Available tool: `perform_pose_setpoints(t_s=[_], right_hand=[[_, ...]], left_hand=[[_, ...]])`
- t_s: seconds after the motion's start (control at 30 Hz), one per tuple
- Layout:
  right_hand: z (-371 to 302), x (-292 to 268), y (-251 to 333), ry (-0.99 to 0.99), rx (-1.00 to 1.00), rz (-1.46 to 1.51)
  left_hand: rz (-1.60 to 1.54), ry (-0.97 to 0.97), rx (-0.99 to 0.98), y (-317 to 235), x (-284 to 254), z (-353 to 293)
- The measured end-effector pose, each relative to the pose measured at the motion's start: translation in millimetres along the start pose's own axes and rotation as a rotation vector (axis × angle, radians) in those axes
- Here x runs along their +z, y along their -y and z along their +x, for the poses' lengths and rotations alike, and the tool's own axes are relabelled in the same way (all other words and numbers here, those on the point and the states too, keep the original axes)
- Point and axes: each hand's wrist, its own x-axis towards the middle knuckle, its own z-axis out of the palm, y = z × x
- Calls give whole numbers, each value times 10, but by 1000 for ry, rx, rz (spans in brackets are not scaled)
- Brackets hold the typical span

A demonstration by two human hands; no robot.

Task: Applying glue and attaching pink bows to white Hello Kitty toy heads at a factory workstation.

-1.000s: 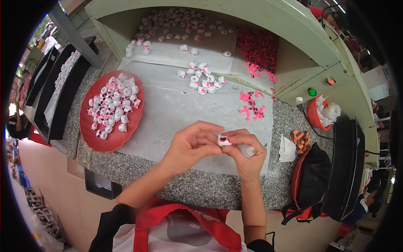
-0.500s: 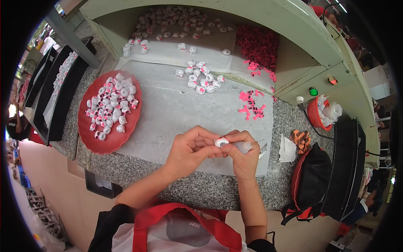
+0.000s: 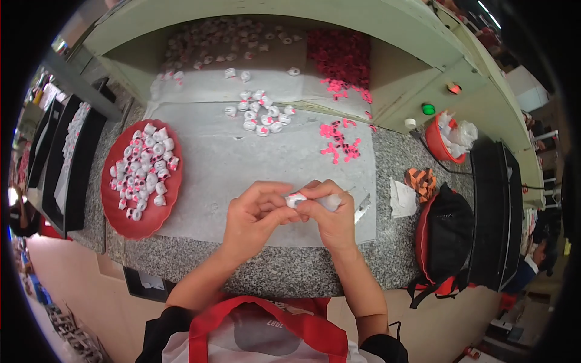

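Both hands meet above the near part of the pale sheet [image 3: 209, 175], around one small white rounded piece with a pink patch [image 3: 295, 199]. My left hand [image 3: 253, 216] pinches the piece from the left with thumb and fingers, its index finger slightly blurred. On the other side my right hand [image 3: 331, 219] presses its thumb and fingertips against the piece. A small translucent whitish bottle [image 3: 332, 202] is tucked in that same hand, partly covered by the fingers. Farther back on the sheet lie a cluster of similar white pieces [image 3: 260, 113] and a scatter of flat pink-and-dark pieces [image 3: 340, 142].
A red scalloped plate [image 3: 167, 212] heaped with white-and-pink pieces stands at left, beside black trays [image 3: 77, 163]. Under the green cabinet [image 3: 242, 13] lie more pieces and a pink pile [image 3: 339, 57]. At right are a red basket [image 3: 437, 142], an orange-black patterned item [image 3: 420, 181] and a black bag [image 3: 451, 236].
The whole view has shifted, so most of the bench sits farther left in the picture. Both hands stay together at the white piece, and my left index finger has lifted slightly.
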Motion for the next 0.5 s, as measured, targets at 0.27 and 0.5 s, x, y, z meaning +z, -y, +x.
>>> perform_pose_setpoints(t_s=[0.27,0.5], right_hand=[[-156,-4,120,-32,82,-5],[-265,-682,296,-480,-347,-1111]], left_hand=[[-4,-12,-7,12,56,-36],[88,103,88,133,65,-25]])
